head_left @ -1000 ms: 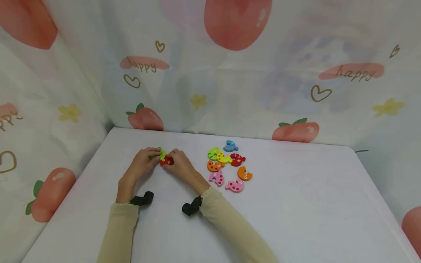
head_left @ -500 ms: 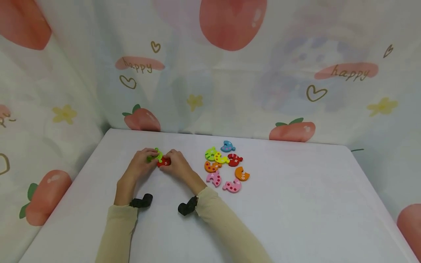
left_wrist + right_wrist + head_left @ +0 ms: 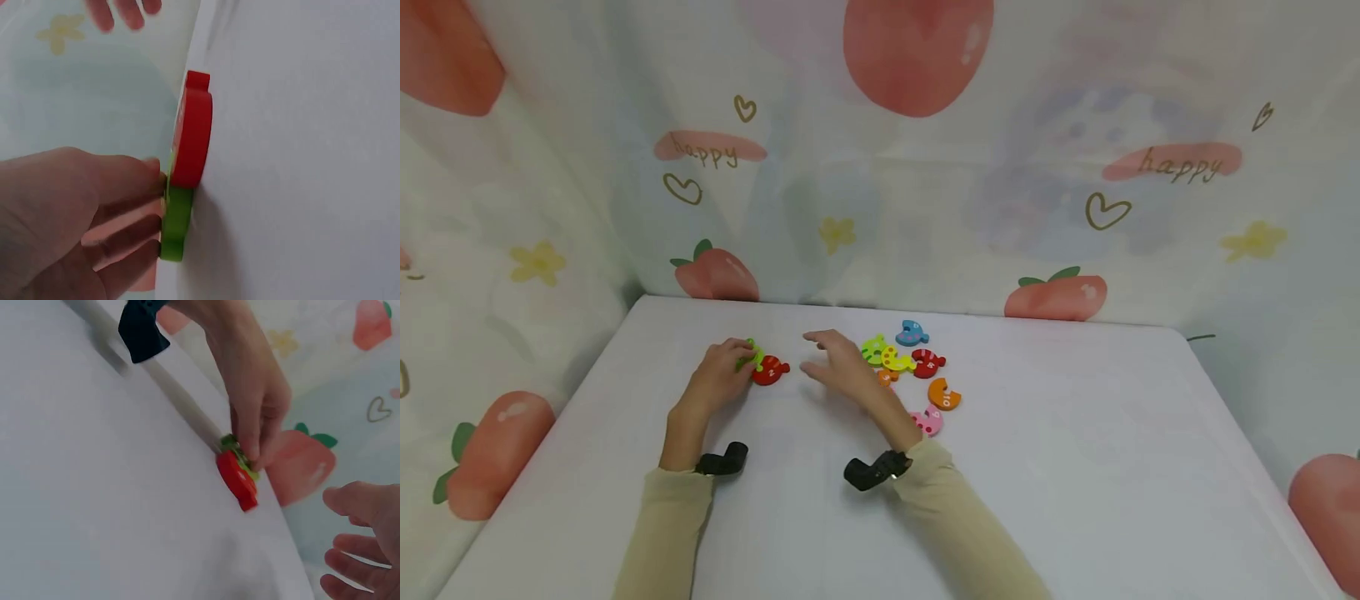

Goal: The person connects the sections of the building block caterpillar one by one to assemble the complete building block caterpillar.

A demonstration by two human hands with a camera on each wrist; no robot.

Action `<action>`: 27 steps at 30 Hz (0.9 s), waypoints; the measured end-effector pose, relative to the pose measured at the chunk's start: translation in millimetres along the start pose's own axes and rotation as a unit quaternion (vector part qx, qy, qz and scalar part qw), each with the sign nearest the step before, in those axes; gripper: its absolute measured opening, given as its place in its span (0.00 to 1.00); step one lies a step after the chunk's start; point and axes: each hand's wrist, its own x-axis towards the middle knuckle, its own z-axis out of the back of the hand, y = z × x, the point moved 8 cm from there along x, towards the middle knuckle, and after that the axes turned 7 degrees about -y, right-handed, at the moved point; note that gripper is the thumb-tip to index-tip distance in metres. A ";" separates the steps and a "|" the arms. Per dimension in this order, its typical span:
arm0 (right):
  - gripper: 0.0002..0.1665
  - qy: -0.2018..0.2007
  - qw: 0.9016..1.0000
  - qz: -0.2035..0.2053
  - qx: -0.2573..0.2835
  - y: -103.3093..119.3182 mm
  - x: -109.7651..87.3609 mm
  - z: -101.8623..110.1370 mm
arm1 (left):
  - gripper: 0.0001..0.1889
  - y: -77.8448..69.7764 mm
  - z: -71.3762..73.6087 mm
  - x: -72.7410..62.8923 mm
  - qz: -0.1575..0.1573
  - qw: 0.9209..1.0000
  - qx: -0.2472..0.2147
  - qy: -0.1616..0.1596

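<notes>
On the left of the white table, a red puzzle piece (image 3: 767, 371) with a white "2" and a small knob lies joined to a green puzzle piece (image 3: 756, 358). My left hand (image 3: 721, 375) holds the green piece by thumb and fingertips, covering much of it. In the left wrist view, the fingers bend against the upper face of the green piece (image 3: 177, 222), and the red piece (image 3: 195, 137) sticks out past it. My right hand (image 3: 847, 367) hovers between that pair and the other pieces, thumb and fingers apart, holding nothing.
Right of my right hand lie more numbered pieces: a blue one (image 3: 912, 333), a yellow one (image 3: 897, 359), a red one (image 3: 928, 362), an orange one (image 3: 943, 395) and a pink one (image 3: 929, 420). My right forearm partly covers this group. A patterned cloth (image 3: 880, 250) hangs behind the table.
My right hand has let go of the red piece and moved right toward the other pieces, its fingers spreading. My left hand stays on the green piece. The head view has shifted slightly.
</notes>
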 end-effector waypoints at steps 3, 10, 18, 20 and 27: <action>0.31 -0.016 1.000 0.013 0.002 -16.8 -18.2 34.2 | 0.21 -3.9 -2.8 0.0 0.011 1.000 0.005 0.011; 0.32 -0.039 0.997 0.004 -0.065 -61.6 -54.0 103.4 | 0.29 -4.4 -6.3 -1.3 0.024 0.999 0.014 0.022; 0.31 -0.098 0.992 -0.017 -0.073 -89.9 -66.0 150.0 | 0.27 -3.5 -2.9 -1.0 0.031 0.999 0.031 0.018; 0.31 -0.100 0.993 -0.023 -0.065 -93.4 -66.8 150.5 | 0.25 -3.5 -2.9 -0.8 0.030 0.999 0.032 0.018; 0.30 -0.086 0.994 -0.035 -0.053 -100.1 -69.6 139.5 | 0.20 -1.5 -6.6 -1.3 0.019 0.999 0.036 0.010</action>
